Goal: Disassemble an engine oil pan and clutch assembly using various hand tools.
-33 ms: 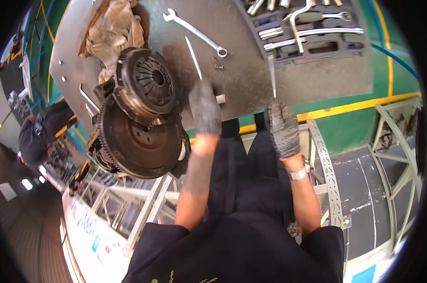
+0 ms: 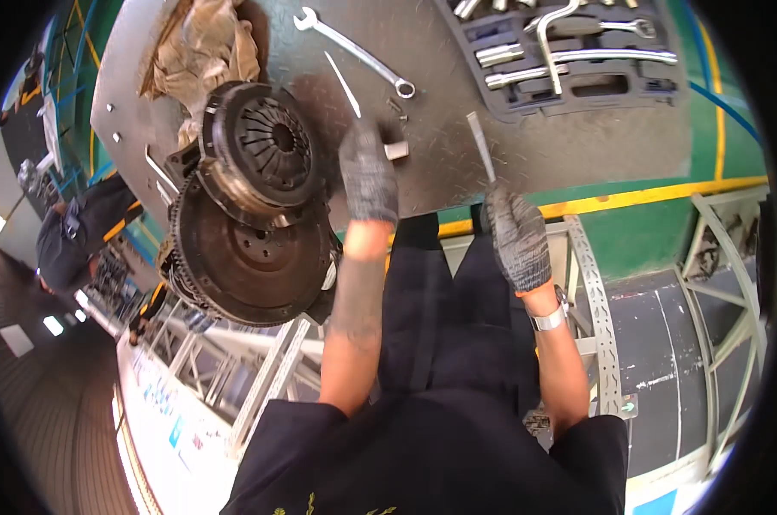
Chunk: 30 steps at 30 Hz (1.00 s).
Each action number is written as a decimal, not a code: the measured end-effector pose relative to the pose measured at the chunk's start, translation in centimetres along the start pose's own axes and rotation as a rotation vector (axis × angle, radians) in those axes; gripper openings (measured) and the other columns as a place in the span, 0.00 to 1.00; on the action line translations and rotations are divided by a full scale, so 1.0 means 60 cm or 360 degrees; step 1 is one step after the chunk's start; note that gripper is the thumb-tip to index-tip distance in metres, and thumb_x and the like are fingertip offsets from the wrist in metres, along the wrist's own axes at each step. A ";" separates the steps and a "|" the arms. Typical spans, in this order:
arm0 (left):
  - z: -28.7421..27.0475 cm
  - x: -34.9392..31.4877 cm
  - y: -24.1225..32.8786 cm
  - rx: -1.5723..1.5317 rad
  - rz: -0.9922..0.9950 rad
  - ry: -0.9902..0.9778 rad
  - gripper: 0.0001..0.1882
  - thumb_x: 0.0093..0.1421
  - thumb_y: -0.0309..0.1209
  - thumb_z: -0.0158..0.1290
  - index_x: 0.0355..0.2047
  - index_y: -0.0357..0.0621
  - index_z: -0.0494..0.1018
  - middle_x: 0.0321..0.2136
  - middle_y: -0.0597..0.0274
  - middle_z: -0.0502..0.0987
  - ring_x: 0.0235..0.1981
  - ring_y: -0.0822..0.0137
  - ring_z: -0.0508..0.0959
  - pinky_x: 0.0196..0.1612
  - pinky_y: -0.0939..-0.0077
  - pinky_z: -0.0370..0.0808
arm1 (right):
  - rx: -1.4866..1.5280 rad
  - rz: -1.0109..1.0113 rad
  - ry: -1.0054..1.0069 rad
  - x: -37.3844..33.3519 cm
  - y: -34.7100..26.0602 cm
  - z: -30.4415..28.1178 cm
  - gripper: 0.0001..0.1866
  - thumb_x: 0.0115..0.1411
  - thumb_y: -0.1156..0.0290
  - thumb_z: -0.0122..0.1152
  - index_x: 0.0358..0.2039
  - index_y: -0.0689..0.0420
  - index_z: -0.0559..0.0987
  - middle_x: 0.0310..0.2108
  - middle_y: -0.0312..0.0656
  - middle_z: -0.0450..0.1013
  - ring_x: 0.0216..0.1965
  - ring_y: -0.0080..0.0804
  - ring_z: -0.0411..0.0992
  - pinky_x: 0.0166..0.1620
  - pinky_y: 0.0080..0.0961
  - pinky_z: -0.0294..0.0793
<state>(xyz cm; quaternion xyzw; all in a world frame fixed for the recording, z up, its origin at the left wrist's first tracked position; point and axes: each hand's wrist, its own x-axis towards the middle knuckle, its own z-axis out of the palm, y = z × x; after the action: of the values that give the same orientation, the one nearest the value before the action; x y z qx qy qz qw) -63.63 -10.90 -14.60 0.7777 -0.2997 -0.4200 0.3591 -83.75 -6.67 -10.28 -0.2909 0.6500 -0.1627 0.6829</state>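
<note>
My left hand (image 2: 369,176), in a grey knit glove, is closed over the table beside the clutch pressure plate (image 2: 273,137). A thin, pale pointed rod (image 2: 343,86) extends from its far side; the grip end is hidden. A short light cylinder (image 2: 396,151) shows at the hand's right edge; I cannot tell if it is held. My right hand (image 2: 517,236), gloved alike, is wrapped round a flat-tipped screwdriver (image 2: 483,148), its blade pointing away from me over the table edge. Under the pressure plate lies a large toothed flywheel (image 2: 251,270).
A combination wrench (image 2: 358,56) and small bolts (image 2: 395,106) lie on the metal table (image 2: 569,154). At far right is a tool tray (image 2: 534,107) with sockets and bars. Crumpled brown paper (image 2: 208,47) sits at far left. Another person (image 2: 84,227) stands off to the left.
My left hand has moved slightly away from me, with the rod and the light cylinder shifting too. The screwdriver in my right hand has tilted left, its blade now showing broader.
</note>
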 end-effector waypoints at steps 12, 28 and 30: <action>-0.039 -0.075 -0.178 -0.1208 -0.0748 0.0349 0.13 0.67 0.42 0.48 0.38 0.47 0.71 0.23 0.70 0.64 0.29 0.69 0.66 0.45 0.66 0.70 | 0.0548 -0.0134 -0.0860 0.168 0.186 0.176 0.13 0.58 0.64 0.58 0.36 0.61 0.79 0.28 0.52 0.74 0.30 0.49 0.73 0.36 0.39 0.71; -0.085 -0.032 -0.230 -0.1319 -0.0544 0.0390 0.16 0.68 0.42 0.46 0.50 0.49 0.74 0.39 0.68 0.78 0.43 0.68 0.75 0.52 0.68 0.72 | -0.0166 -0.0112 -0.1237 0.273 0.126 0.228 0.16 0.58 0.58 0.61 0.34 0.59 0.83 0.23 0.42 0.77 0.24 0.27 0.72 0.32 0.26 0.73; -0.088 -0.024 -0.233 -0.1235 -0.0529 0.0532 0.15 0.66 0.42 0.51 0.47 0.47 0.72 0.37 0.65 0.74 0.41 0.68 0.74 0.47 0.68 0.75 | -0.0284 -0.0130 -0.1232 0.274 0.117 0.243 0.15 0.58 0.59 0.61 0.33 0.59 0.84 0.25 0.43 0.78 0.26 0.32 0.75 0.34 0.29 0.74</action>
<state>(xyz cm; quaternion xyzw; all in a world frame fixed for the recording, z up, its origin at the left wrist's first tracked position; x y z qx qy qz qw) -57.42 -0.28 -23.23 0.6804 0.0707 -0.4218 0.5951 -68.82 -8.38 -27.79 -0.4145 0.3442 -0.0109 0.8424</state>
